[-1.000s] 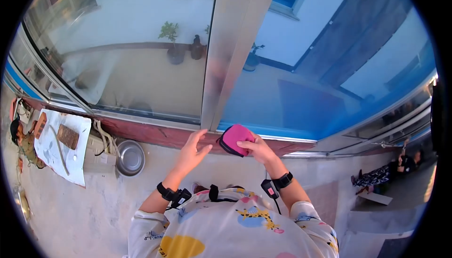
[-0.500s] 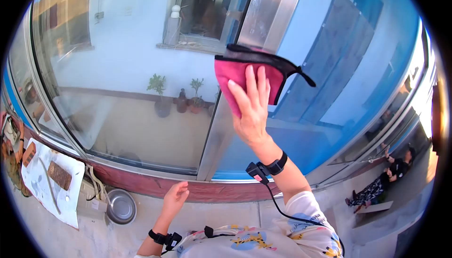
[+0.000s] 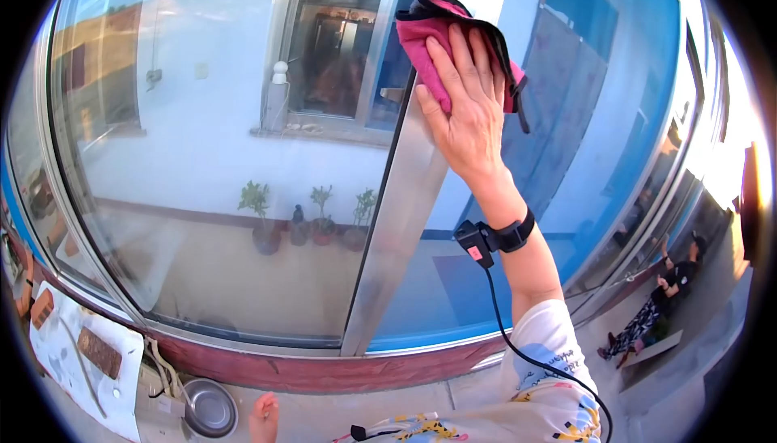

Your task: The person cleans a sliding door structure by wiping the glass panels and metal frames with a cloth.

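Up high on the window, my right hand (image 3: 469, 119) presses a pink cleaning cloth (image 3: 429, 48) with black edging against the metal frame and the glass beside it. Its fingers lie long over the cloth, whose upper edge folds back and whose black corner hangs to the right. A black strap with a small device and cable circles the right wrist. The metal window frame (image 3: 396, 200) runs down below the cloth, between the left glass pane (image 3: 202, 160) and the blue-looking right pane. At the bottom edge, my left hand (image 3: 264, 419) hangs low, fingers curled, with nothing visible in it.
A metal basin (image 3: 212, 407) stands on the ground below the window. Left of it, a white board (image 3: 61, 362) carries a brick and a brown block. Potted plants (image 3: 261, 237) show through the glass. Another person (image 3: 668, 289) is at the far right near the windows.
My right hand has moved up and slightly right with the cloth, and its arm is stretched further. My left hand has dropped lower, toward the bottom edge. The view has shifted.
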`<state>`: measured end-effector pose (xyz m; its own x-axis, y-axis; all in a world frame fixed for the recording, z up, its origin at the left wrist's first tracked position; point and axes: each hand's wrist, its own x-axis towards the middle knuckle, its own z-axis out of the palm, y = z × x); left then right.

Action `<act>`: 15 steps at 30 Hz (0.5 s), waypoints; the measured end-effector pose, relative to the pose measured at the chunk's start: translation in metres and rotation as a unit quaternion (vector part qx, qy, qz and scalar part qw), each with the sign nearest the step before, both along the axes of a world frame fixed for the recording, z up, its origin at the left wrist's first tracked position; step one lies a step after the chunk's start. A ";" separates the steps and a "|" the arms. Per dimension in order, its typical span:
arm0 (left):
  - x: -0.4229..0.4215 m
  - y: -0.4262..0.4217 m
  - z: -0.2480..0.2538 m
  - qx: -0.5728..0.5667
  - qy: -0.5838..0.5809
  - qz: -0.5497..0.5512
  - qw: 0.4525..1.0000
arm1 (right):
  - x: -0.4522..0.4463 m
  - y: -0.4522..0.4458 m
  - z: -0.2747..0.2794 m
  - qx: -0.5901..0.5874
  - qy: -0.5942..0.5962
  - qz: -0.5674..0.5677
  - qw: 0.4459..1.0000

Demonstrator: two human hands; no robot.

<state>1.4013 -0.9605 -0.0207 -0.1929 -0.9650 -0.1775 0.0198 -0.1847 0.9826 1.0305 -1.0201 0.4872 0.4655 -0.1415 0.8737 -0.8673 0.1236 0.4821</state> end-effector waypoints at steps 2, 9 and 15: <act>-0.009 0.005 0.011 -0.012 0.028 -0.002 1.000 | 0.004 0.009 -0.023 0.049 -0.020 -0.005 0.999; 0.011 0.008 -0.024 -0.019 0.000 -0.054 0.998 | -0.002 0.030 -0.123 0.201 -0.038 -0.003 0.979; -0.015 0.002 0.032 -0.094 0.004 -0.065 0.993 | 0.009 0.010 0.011 0.054 -0.001 -0.019 0.998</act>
<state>1.3859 -0.9584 0.0108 -0.3193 -0.9476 0.0062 0.0158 0.0012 0.9999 1.0399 -1.0103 0.4979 0.4569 -0.2533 0.8527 -0.8634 0.1041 0.4936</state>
